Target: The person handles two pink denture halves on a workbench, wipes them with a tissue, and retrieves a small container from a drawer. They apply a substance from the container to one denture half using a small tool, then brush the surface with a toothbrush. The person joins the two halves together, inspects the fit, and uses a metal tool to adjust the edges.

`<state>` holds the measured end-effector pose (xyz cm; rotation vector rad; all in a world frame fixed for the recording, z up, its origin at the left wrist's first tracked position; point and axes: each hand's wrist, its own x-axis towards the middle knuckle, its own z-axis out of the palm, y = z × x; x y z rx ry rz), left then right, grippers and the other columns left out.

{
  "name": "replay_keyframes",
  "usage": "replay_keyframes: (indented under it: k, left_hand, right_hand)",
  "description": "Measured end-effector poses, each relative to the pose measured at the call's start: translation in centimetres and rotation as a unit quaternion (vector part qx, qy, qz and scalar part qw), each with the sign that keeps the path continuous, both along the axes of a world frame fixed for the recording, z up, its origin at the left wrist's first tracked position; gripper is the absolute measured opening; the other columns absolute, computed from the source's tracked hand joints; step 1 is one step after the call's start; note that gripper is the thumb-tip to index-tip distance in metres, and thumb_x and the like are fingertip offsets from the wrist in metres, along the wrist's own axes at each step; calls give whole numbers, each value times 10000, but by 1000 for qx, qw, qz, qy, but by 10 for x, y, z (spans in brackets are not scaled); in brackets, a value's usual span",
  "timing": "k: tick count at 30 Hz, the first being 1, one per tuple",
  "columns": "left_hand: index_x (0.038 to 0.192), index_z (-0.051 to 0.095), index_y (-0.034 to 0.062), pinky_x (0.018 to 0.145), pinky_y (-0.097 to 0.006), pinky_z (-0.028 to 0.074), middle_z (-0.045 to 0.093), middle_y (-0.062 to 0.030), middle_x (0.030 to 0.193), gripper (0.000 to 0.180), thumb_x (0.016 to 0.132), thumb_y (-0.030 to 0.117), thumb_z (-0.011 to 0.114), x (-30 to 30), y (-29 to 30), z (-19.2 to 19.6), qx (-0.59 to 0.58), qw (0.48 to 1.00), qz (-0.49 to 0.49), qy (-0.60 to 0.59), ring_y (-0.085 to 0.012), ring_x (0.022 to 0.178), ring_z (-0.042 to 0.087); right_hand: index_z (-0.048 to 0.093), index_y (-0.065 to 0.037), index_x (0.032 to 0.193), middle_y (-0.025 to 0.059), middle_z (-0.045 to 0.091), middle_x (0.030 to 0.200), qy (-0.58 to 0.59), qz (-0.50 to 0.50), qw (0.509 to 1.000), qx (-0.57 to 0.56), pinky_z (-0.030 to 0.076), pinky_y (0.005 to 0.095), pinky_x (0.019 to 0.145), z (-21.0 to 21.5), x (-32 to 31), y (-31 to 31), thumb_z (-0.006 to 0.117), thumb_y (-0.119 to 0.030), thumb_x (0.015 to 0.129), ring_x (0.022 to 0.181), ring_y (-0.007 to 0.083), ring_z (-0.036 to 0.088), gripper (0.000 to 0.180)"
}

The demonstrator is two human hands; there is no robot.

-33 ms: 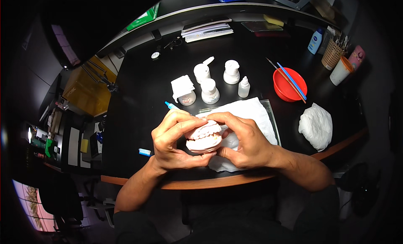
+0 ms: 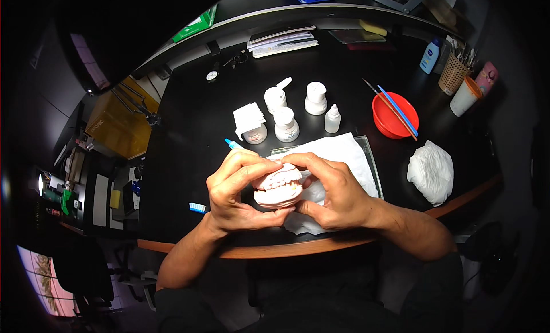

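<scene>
Nothing has shifted — both hands, left (image 2: 238,190) and right (image 2: 332,190), clamp the dental model (image 2: 279,187) (blue-tipped tool (image 2: 234,144) in left); steady support over the worktop (image 2: 189,132) seems wise.

Pink-white dental model (image 2: 279,188) — red bowl (image 2: 389,118)

Dental model (image 2: 279,187) sides hidden under hands; blue tool (image 2: 234,144) mostly covered.

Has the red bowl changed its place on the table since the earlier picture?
No. The red bowl sits as before, right of the small dropper bottle and above the white crumpled bag.
</scene>
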<state>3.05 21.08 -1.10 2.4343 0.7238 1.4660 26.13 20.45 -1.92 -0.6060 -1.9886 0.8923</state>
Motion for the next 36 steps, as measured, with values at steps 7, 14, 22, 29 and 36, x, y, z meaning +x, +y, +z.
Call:
replay_keyframes:
  k: [7,14,22,29,36]
  left_hand:
    - [1090,749,-13,730,-320,563,731,-129,976,627,561,221,989,-1,1,0,-24,1000,-4,2,-218,858,697]
    - [1202,704,-35,850,-344,585,736,-174,1089,703,629,241,1004,0,3,-6,-82,996,-15,-35,-236,992,721]
    - [1280,680,-35,943,-377,586,736,-193,1180,754,652,232,1001,-2,8,2,-71,997,-31,21,-293,1101,731]
    - [1247,686,-29,959,-379,598,742,-197,1208,658,681,156,966,-2,6,-4,-61,998,-28,13,-296,1109,742]
    - [1263,663,-56,896,-367,635,700,-183,1126,676,702,167,967,-4,1,-2,-147,988,-35,-35,-253,1052,734]
  right_hand:
    - [586,16,1378,180,688,1253,15,-4,1000,14,596,366,869,1,4,1,805,-20,696,1090,285,716,717]
    - [606,9,1334,149,673,1165,42,-29,999,2,572,350,787,8,6,3,850,-92,761,987,244,679,631]
    - [610,-3,1323,153,633,1185,33,-50,997,55,575,360,820,6,5,5,879,-100,767,1041,265,669,625]
    - [641,14,1315,165,639,1204,-10,-73,988,138,575,340,803,7,8,8,871,-64,732,1013,245,679,631]
    - [608,14,1378,194,615,1252,-6,-41,997,69,594,360,852,11,8,5,841,-61,776,1062,283,691,650]
